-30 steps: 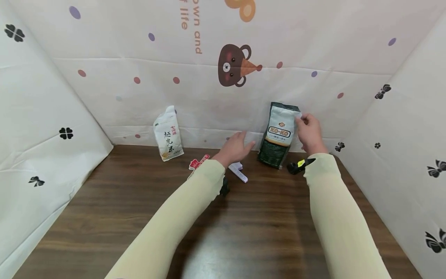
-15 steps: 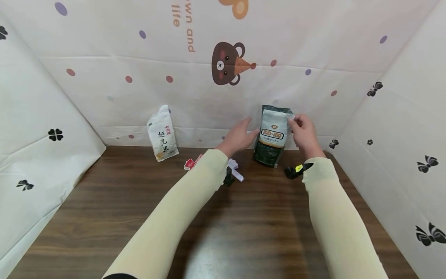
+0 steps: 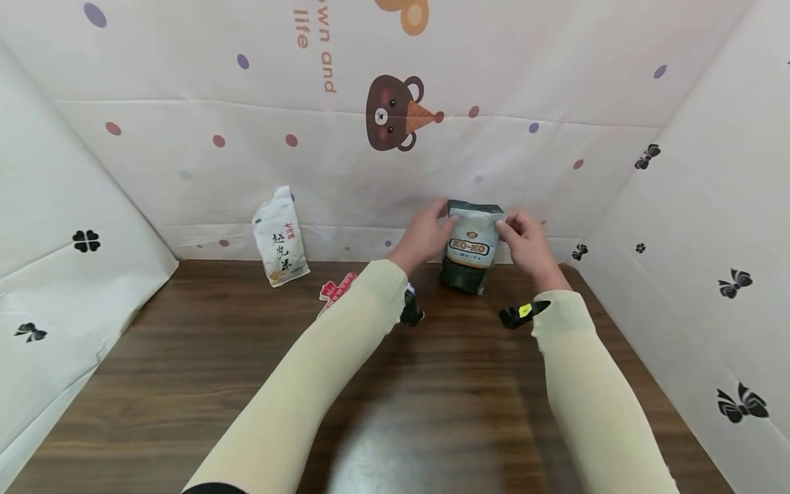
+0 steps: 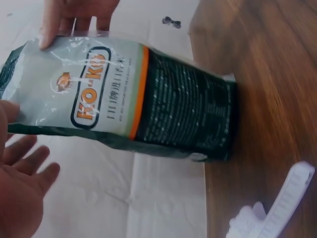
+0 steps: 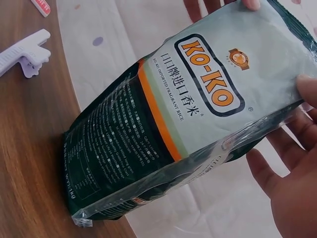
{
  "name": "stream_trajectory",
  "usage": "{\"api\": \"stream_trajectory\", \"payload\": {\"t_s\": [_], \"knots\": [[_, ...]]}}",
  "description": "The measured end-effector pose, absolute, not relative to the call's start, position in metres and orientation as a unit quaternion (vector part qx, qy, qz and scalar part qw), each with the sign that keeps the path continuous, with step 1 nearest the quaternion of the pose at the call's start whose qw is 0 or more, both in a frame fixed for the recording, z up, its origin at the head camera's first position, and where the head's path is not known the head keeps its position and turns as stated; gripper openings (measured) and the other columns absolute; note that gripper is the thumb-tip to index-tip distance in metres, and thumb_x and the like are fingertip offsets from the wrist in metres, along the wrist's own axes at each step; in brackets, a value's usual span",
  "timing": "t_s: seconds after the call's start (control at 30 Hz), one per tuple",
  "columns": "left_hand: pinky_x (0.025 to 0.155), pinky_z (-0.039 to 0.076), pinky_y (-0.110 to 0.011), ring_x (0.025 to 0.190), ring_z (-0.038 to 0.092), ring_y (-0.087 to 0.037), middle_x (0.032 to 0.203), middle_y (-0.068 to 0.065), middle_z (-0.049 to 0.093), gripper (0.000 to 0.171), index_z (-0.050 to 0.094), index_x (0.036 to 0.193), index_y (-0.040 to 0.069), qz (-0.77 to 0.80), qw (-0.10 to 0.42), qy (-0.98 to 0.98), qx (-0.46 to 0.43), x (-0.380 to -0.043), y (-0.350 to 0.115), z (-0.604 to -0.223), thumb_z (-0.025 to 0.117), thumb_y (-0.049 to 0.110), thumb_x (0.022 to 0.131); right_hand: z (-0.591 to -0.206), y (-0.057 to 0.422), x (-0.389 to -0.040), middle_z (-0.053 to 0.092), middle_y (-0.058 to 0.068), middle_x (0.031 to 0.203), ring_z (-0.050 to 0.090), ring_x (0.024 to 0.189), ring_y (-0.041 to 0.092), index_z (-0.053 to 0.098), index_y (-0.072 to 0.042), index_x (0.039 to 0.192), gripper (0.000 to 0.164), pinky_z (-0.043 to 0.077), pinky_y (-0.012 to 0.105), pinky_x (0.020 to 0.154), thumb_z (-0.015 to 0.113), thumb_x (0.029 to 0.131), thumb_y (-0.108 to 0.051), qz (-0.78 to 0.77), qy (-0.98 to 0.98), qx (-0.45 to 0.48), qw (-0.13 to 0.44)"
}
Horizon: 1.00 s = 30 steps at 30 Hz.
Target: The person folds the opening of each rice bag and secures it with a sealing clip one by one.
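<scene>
A dark green and pale KO-KO rice bag [image 3: 470, 243] stands at the back of the table, its top tilted toward me. My left hand [image 3: 426, 237] holds the upper left edge, thumb on the front and fingers behind. At the upper right edge, my right hand [image 3: 527, 243] pinches the bag with its thumb in front. The left wrist view shows the bag's printed front [image 4: 94, 84] between both hands, its base on the wood. A lavender plastic clip [image 5: 29, 52] lies beside the bag; my left sleeve mostly hides it in the head view.
A white rice bag [image 3: 280, 240] leans on the back wall at the left. Between it and my left arm lies a red and white clip-like piece [image 3: 333, 291], partly covered by the sleeve. Patterned white sheets [image 3: 679, 206] enclose the brown table [image 3: 457, 384] at the back and sides.
My left hand has moved right and taken hold of the KO-KO bag's left edge. The bag's top has tipped toward me, with my right hand still on it. The head view has shifted slightly right.
</scene>
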<state>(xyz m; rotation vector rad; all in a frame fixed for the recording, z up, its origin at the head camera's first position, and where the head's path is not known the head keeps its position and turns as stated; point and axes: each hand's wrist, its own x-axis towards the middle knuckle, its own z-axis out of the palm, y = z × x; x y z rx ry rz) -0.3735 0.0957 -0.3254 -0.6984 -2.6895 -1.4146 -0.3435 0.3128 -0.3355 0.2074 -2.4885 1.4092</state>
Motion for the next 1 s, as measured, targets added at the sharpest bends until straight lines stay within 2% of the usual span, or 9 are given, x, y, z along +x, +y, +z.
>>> {"api": "stream_trajectory", "payload": {"t_s": [0.07,0.17,0.27,0.37,0.67,0.83,0.93,1.0], "knots": [[0.104,0.045,-0.038,0.129,0.050,-0.019,0.136,-0.003,0.055,0.032,0.049,0.129,0.018,-0.471,0.022,-0.853,-0.223,-0.373,0.096,-0.324,0.044,0.036,0.103,-0.336,0.312,-0.343,0.056,0.010,0.106,0.052,0.099,0.012,0.053,-0.002,0.111,0.031,0.046,0.032,0.092,0.049,0.101,-0.031,0.487,-0.858,0.075,0.145],[0.082,0.051,-0.033,0.101,0.059,-0.018,0.109,-0.003,0.063,0.017,0.054,0.103,0.016,-0.482,0.040,-0.846,-0.227,-0.374,0.095,-0.323,0.047,0.032,0.102,-0.337,0.312,-0.340,0.054,0.008,0.099,0.049,0.093,0.014,0.055,-0.002,0.110,0.030,0.044,0.027,0.083,0.051,0.100,-0.031,0.489,-0.856,0.074,0.153],[0.064,0.045,-0.029,0.079,0.053,-0.019,0.088,-0.003,0.058,0.018,0.053,0.092,0.013,-0.481,0.051,-0.845,-0.231,-0.376,0.096,-0.321,0.050,0.028,0.101,-0.337,0.312,-0.337,0.051,0.006,0.096,0.046,0.090,0.017,0.056,-0.004,0.109,0.030,0.042,0.028,0.079,0.053,0.099,-0.033,0.492,-0.853,0.064,0.161],[0.059,0.041,-0.026,0.070,0.048,-0.018,0.079,-0.003,0.053,0.019,0.052,0.089,0.012,-0.478,0.060,-0.844,-0.237,-0.377,0.098,-0.319,0.051,0.026,0.101,-0.337,0.311,-0.335,0.051,0.003,0.098,0.045,0.092,0.018,0.055,-0.006,0.111,0.032,0.040,0.030,0.080,0.052,0.099,-0.036,0.500,-0.849,0.046,0.165],[0.062,0.038,-0.027,0.071,0.046,-0.018,0.079,-0.004,0.053,0.023,0.048,0.086,0.013,-0.497,0.075,-0.827,-0.250,-0.361,0.096,-0.310,0.049,0.029,0.102,-0.329,0.304,-0.321,0.053,0.001,0.103,0.046,0.095,0.016,0.053,-0.006,0.119,0.038,0.040,0.031,0.084,0.050,0.100,-0.039,0.513,-0.838,0.037,0.184],[0.063,0.038,-0.030,0.071,0.045,-0.023,0.077,-0.009,0.045,0.025,0.047,0.087,0.009,-0.507,0.079,-0.815,-0.269,-0.345,0.087,-0.305,0.050,0.029,0.101,-0.324,0.300,-0.305,0.053,-0.004,0.098,0.048,0.093,0.013,0.054,-0.009,0.115,0.031,0.042,0.025,0.082,0.051,0.099,-0.036,0.524,-0.827,0.053,0.196],[0.078,0.048,-0.031,0.088,0.057,-0.019,0.095,-0.008,0.059,0.023,0.058,0.104,0.008,-0.520,0.068,-0.809,-0.265,-0.336,0.080,-0.304,0.051,0.029,0.101,-0.322,0.296,-0.298,0.053,-0.005,0.098,0.050,0.093,0.012,0.054,-0.009,0.112,0.027,0.045,0.021,0.081,0.052,0.100,-0.032,0.528,-0.822,0.069,0.199],[0.089,0.050,-0.034,0.103,0.059,-0.018,0.110,-0.007,0.063,0.026,0.060,0.113,0.009,-0.527,0.065,-0.807,-0.259,-0.331,0.075,-0.303,0.052,0.030,0.100,-0.321,0.293,-0.295,0.053,-0.005,0.097,0.051,0.093,0.012,0.054,-0.007,0.112,0.027,0.047,0.022,0.082,0.053,0.100,-0.030,0.527,-0.822,0.083,0.201]]}}
